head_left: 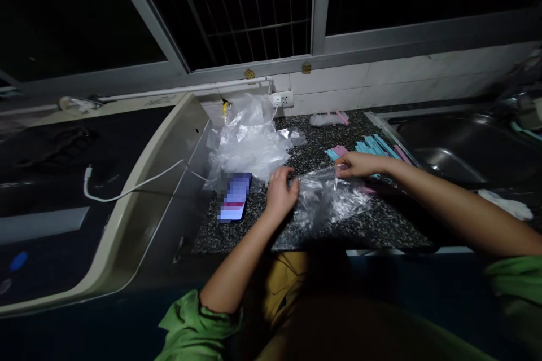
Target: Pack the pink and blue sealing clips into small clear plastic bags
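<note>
A crinkled clear plastic bag [317, 197] lies flat on the speckled black countertop [258, 231]. The fingertips of my right hand [355, 164] pinch its upper right edge. At the bag's left edge is my left hand [280, 196], its fingers bent and its thumb apart from them, with nothing visible between. Beyond my right hand lie loose, thin light-blue sticks [375, 145]. A smaller bunch of blue and pink sticks [336, 152] is just past its fingertips. Part of a pink stick shows below my right wrist.
A heap of clear plastic bags [254, 146] lies behind my left hand, with a lit phone [235, 197] in front of it. Near the wall is a wrapped pack [329, 118] with pink sticks. A metal sink [444, 146] is right; a washing machine [127, 197] stands left.
</note>
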A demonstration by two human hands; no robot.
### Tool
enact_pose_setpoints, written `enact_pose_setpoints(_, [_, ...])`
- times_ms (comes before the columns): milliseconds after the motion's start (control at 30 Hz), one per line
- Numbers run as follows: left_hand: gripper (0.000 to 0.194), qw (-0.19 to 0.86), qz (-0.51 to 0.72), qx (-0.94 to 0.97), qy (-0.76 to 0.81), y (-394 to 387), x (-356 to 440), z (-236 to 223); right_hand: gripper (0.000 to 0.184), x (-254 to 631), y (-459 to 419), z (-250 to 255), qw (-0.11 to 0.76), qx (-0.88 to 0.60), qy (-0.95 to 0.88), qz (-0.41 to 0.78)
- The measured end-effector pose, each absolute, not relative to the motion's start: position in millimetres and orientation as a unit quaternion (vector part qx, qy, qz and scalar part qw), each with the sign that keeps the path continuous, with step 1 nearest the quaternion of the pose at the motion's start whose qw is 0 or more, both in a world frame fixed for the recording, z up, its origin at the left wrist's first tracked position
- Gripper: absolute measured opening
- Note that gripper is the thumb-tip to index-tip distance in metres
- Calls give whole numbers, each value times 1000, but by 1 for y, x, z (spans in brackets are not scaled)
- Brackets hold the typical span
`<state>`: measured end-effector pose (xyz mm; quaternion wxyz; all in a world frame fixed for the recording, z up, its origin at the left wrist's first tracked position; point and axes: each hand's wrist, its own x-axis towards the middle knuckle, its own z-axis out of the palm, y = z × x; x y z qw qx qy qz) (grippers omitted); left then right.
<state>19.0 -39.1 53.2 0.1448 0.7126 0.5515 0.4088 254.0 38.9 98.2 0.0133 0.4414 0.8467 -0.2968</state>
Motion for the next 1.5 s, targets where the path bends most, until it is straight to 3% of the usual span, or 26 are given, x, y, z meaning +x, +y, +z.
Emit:
enact_pose_setpoints(67, [26,33,416,770,482,-44,16,55,21,247,42,92,-2,464,837,-289])
enact_pose_setpoints(167, [25,-17,300,860,412,-52,18,45,19,238,46,79,18,484,828,-283])
enact_pose_setpoints(333, [22,20,163,851,500,-53,9,17,18,240,51,70,70,512,823,-236])
enact_pose_setpoints(500, [27,61,163,843,509,-53,-1,9,43,241,62,82,73,459,824,-325])
enact_pose_setpoints(633, [26,72,185,841,504,-54,0,6,44,220,76,83,14,455,830,-322])
enact_pose_setpoints(867, [25,111,275,827,478,-56,-4,4,23,192,82,65,36,425,847,-317])
enact_pose_setpoints(1000, [53,171,461,689,532,-47,-6,8,23,193,74,71,-40,387,853,-346])
enact_pose_setpoints(1100, [70,292,507,547,598,-31,-9,14,28,194,67,79,-139,382,832,-377])
enact_pose_setpoints(1200, [46,419,459,531,576,-14,-14,22,30,195,63,84,-195,402,810,-381])
enact_pose_setpoints(1300, [14,438,449,530,572,-2,-18,27,29,196,62,84,-213,422,797,-376])
enact_pose_setpoints(1400, [11,453,493,488,560,2,-20,28,29,199,63,82,-234,435,777,-391])
enact_pose_setpoints(1500, [23,506,570,402,507,-1,-20,26,30,199,64,77,-280,455,741,-407])
